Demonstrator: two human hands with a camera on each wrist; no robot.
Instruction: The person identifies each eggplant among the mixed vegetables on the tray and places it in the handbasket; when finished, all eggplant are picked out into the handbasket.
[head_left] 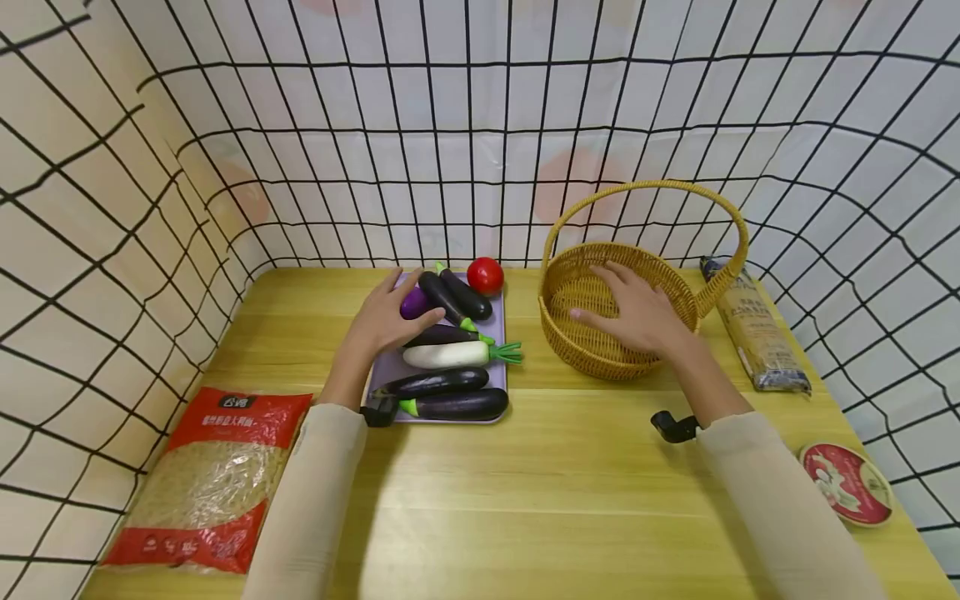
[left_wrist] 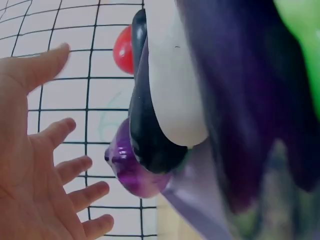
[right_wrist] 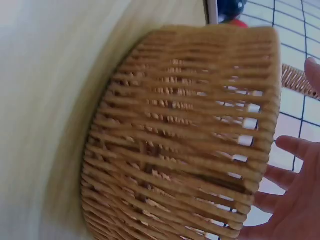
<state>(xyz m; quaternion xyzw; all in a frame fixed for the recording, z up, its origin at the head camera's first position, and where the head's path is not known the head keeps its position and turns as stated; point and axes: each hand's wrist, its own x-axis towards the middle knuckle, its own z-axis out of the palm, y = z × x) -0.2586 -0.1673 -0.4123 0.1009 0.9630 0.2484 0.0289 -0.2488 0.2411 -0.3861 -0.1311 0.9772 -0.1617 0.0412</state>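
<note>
My left hand point(head_left: 386, 321) hovers with spread fingers over the left side of a lilac tray point(head_left: 386, 371). On that tray lie several dark eggplants point(head_left: 450, 382), a white radish point(head_left: 446, 355) with green leaf stubs, a round purple vegetable point(head_left: 412, 304) that looks like an onion, and a red tomato point(head_left: 486, 276) at the back corner. In the left wrist view the palm point(left_wrist: 30, 175) holds nothing. My right hand point(head_left: 633, 312), fingers parted, is over a wicker basket point(head_left: 577, 350) with a tall arched handle point(head_left: 645, 185). The right wrist view shows the basket's woven side point(right_wrist: 175, 135) beside the fingers.
A red-and-clear bag of pasta point(head_left: 210, 479) lies at the left edge. Toward the right stand a long packet point(head_left: 757, 329) and a round red tin point(head_left: 847, 483). Black wire grid point(head_left: 480, 142) encloses the wooden table point(head_left: 525, 500) at the back and sides.
</note>
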